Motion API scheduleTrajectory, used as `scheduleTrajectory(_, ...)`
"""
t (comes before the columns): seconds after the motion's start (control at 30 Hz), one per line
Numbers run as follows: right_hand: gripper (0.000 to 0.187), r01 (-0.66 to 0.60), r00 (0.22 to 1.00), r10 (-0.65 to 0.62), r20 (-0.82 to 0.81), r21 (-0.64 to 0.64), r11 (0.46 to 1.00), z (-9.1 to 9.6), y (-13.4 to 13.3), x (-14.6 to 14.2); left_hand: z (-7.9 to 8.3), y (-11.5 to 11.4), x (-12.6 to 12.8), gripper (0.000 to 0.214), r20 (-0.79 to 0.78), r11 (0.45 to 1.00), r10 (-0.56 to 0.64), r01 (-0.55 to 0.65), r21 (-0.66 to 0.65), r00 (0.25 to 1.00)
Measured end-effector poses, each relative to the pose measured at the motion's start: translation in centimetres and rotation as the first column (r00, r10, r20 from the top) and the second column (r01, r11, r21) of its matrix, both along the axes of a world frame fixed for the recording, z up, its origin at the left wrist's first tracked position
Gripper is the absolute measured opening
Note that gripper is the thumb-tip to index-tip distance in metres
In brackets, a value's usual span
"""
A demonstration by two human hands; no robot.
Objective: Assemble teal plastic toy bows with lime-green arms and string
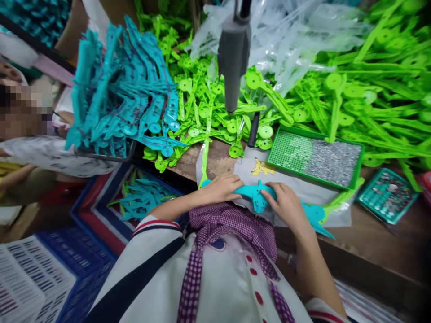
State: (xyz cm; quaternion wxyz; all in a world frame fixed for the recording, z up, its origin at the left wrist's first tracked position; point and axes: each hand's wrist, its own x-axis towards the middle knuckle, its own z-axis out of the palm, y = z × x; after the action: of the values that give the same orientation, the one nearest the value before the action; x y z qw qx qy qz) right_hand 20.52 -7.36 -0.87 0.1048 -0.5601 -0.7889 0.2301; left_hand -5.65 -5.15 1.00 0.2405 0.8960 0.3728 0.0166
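A long teal plastic part [254, 192] lies across the near edge of the workbench, in front of my body. My left hand [222, 188] grips it on the left, fingers bent over its top. My right hand [286, 202] holds it on the right, with the thumb near the middle piece. Beyond my right wrist, a teal pointed end [317, 216] shows beside a lime green plastic strip [341, 199]. Another lime green strip [204, 162] rises near my left hand. My palms hide how these pieces join.
A dark grey screwdriver-like tool [234, 63] hangs overhead. Behind are lime green parts [387, 98], stacked teal parts [124, 89] and a green tray [274, 162] of small metal pieces. A teal-green box [387, 195] stands right. Another person's sleeve [60, 154] is at left, above blue crates [77, 251].
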Motion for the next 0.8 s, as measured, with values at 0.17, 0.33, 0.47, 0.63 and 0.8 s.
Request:
scheduleTrajectory(0.17,0.054,-0.084,0.996,0.082,-0.021,-0.092,0.992,0.7,1.1,0.1,1.7,0.2,-2.4,0.041,0.106,0.998,0.034,-0.040,0.050,0.994)
scheduleTrajectory(0.33,0.053,0.013,0.991,-0.024,-0.134,-0.085,0.996,1.7,0.7,1.8,2.7,-1.6,-8.0,0.068,0.564,0.627,0.672,-0.774,-0.088,0.480)
scheduleTrajectory(0.47,0.051,0.009,0.984,-0.027,-0.177,-0.101,0.995,1.7,0.8,1.8,1.7,-1.3,-8.7,0.068,0.450,0.391,0.890,-0.381,-0.838,-0.074)
scheduleTrajectory(0.63,0.054,0.076,0.984,-0.089,-0.157,-0.087,0.993,1.0,0.9,0.5,1.7,-0.5,-8.0,0.050,0.260,0.293,0.942,0.141,-0.946,-0.212)
scheduleTrajectory(0.8,0.053,0.128,0.977,-0.142,-0.158,-0.097,0.987,0.5,1.2,0.3,1.8,-2.1,-9.8,0.043,0.291,0.351,0.890,0.121,-0.928,-0.351)
